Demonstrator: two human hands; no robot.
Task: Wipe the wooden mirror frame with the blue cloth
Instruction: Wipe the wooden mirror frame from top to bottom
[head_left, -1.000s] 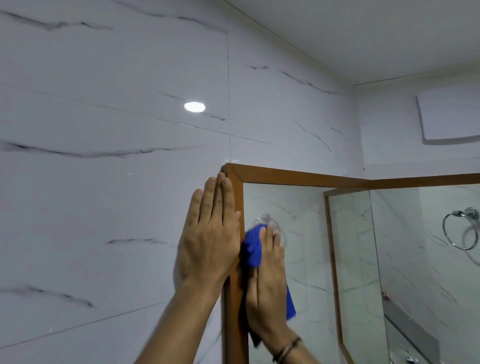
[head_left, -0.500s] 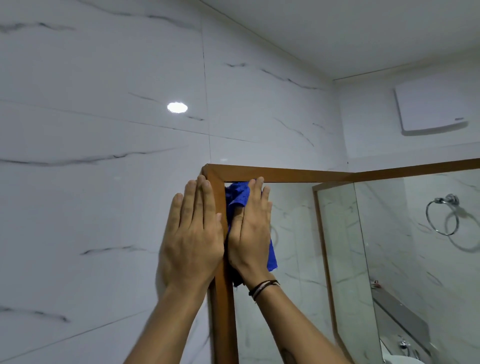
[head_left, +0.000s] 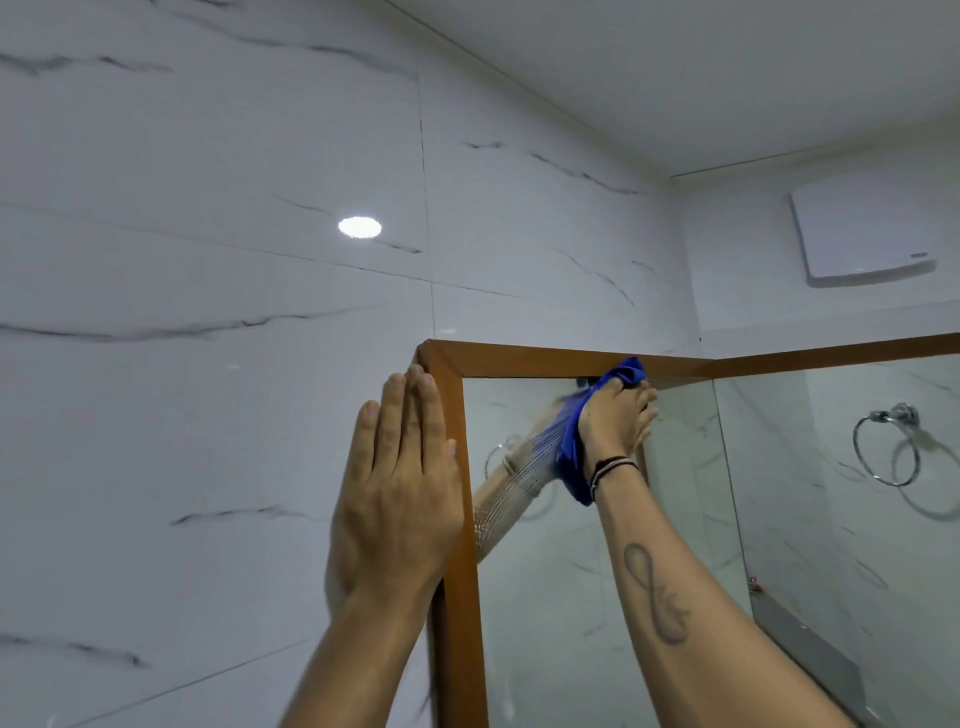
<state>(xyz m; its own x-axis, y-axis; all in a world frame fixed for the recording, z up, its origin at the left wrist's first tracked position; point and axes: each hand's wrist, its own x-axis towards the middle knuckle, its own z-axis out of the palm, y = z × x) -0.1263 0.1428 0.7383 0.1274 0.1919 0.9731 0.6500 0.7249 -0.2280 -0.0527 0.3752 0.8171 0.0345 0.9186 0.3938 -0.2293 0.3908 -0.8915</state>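
The wooden mirror frame is brown, with its upper left corner in the middle of the view; one bar runs down, the other runs right. My right hand grips the blue cloth and presses its top end against the underside of the top bar, right of the corner. The rest of the cloth hangs beside my wrist. My left hand lies flat, fingers together, on the white wall, its edge touching the left bar. The mirror glass reflects my arm and the cloth.
White marble-look tiles cover the wall to the left and above. A chrome towel ring hangs on the right wall. A white box is mounted high on the right. The ceiling is close overhead.
My right hand with the cloth rose up the left bar to the corner, then slid right along the top bar. My left hand stayed flat on the wall.
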